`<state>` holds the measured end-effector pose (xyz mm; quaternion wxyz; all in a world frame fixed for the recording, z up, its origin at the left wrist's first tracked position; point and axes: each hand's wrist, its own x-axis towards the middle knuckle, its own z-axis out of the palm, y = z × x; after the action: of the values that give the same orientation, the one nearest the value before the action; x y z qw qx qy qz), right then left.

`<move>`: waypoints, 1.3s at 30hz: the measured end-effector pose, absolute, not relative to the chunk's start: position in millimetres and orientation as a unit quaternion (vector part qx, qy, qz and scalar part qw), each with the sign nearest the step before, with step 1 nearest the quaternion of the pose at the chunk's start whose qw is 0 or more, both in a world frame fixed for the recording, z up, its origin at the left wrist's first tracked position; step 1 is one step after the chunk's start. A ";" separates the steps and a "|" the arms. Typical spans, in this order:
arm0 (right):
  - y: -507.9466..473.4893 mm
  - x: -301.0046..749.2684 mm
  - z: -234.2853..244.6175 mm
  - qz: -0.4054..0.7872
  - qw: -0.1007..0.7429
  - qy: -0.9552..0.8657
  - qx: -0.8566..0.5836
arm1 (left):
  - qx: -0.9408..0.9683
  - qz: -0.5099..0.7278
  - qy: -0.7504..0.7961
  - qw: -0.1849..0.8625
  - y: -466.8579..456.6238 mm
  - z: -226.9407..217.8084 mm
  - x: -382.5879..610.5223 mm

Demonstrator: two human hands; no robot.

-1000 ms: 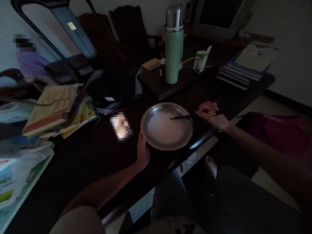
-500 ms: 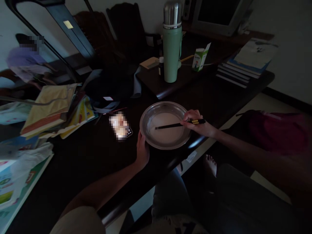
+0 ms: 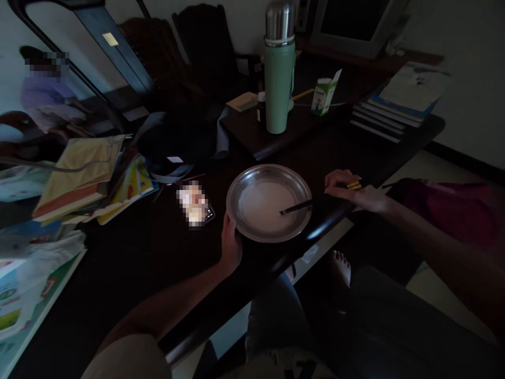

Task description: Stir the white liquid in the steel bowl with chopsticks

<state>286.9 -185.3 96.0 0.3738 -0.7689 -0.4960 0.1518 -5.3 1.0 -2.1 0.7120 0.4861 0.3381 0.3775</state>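
Note:
A round metal bowl [image 3: 241,225] with a pale, milky mixture [image 3: 264,205] inside stands on the dark table. My left hand [image 3: 231,243] grips its near-left side, thumb close to the rim and the fingers mostly hidden behind the wall. Off to the right of the bowl, my right hand [image 3: 353,192] is closed around black chopsticks [image 3: 298,207] with gold bands near their upper end. Their tips rest in the mixture, right of its middle, and the shafts slant up over the right rim.
Left of the bowl lies a lit phone [image 3: 195,205]. A green thermos [image 3: 278,87], a small bottle [image 3: 261,108] and a green-white carton [image 3: 325,93] stand behind. Books [image 3: 394,105] are stacked at the right, more books [image 3: 79,168] at the left. Another person [image 3: 47,95] sits far left.
My right hand has moved right, away from over the bowl, drawing the chopstick tips from the left part of the mixture to its right part. My left hand and the bowl stay put.

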 end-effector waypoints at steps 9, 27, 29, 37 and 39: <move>-150.4 235.5 77.9 0.158 0.348 -0.499 -0.778 | 0.499 0.375 0.339 0.704 1.6 -3.3 -7.2; -185.6 273.5 92.2 0.188 0.369 -0.523 -0.745 | 0.500 0.381 0.332 0.703 2.2 -7.1 -6.7; -178.5 258.8 87.3 0.189 0.367 -0.533 -0.738 | 0.515 0.382 0.332 0.692 3.1 -8.7 -7.0; -140.8 243.1 70.4 0.138 0.363 -0.474 -0.790 | 0.468 0.383 0.339 0.721 1.8 -5.4 -6.3; -140.6 256.2 70.7 0.101 0.370 -0.453 -0.805 | 0.461 0.380 0.337 0.727 0.8 -3.5 -5.6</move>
<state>256.2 -140.6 70.7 0.3698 -0.8047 -0.4533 0.1011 -5.6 0.8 -3.5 0.7273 0.4614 0.3370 0.3803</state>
